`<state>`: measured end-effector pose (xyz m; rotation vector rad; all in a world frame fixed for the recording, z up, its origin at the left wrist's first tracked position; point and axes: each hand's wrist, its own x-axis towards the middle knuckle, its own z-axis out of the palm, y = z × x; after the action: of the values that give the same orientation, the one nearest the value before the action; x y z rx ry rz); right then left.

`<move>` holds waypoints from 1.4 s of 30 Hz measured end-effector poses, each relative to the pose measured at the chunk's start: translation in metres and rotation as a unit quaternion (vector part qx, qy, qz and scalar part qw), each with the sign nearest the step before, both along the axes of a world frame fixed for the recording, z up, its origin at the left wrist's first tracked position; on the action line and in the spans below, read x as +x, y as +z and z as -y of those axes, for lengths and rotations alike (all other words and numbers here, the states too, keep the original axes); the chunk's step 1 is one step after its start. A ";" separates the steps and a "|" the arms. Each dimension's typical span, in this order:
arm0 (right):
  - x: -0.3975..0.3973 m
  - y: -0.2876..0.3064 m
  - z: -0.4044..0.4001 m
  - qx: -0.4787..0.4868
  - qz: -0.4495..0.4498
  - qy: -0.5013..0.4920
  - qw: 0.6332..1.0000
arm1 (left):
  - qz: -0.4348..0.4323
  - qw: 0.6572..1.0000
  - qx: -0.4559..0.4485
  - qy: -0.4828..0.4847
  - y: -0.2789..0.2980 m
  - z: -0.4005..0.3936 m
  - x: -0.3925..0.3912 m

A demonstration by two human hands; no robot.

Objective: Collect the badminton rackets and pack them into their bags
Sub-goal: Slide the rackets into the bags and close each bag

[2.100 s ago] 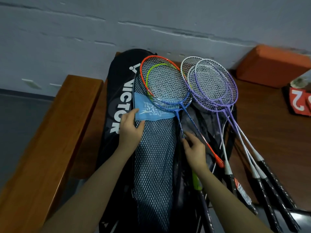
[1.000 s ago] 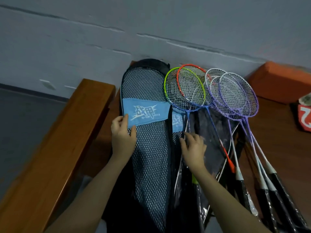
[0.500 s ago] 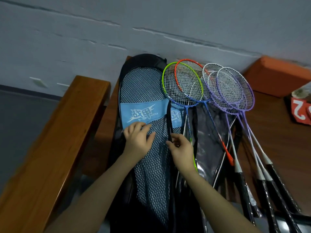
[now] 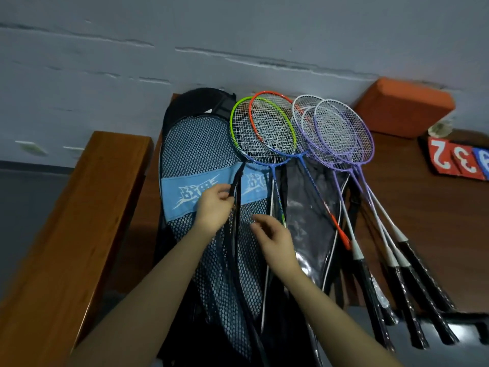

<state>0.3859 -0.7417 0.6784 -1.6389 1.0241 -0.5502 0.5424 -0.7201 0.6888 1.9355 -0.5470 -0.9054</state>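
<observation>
Lying fanned across the wooden bench [image 4: 436, 207]: five rackets, namely one green-framed racket [image 4: 239, 144], one orange-framed racket [image 4: 255, 123], one white-framed racket [image 4: 299, 102] and two purple-framed rackets [image 4: 369, 144], heads toward the back edge. Lying toward the left edge: two mesh racket bags [image 4: 195, 154], each bearing a blue band, over one black bag [image 4: 195, 102]. Resting beside these: one glossy dark cover [image 4: 312, 221]. Sitting at the back right corner: one orange block [image 4: 402, 109]. Showing at the right edge: three number cards [image 4: 460, 160]. Reaching in: two hands [image 4: 214, 210].
</observation>
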 end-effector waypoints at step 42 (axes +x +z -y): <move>0.033 0.090 0.044 -0.195 0.091 -0.041 0.976 | 0.261 0.949 -0.148 -0.096 0.065 -0.051 -0.014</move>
<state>0.4186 -0.7859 0.7687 -1.8505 0.8864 -0.9884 0.5286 -0.6695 0.7537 1.8569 -1.1290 -0.3794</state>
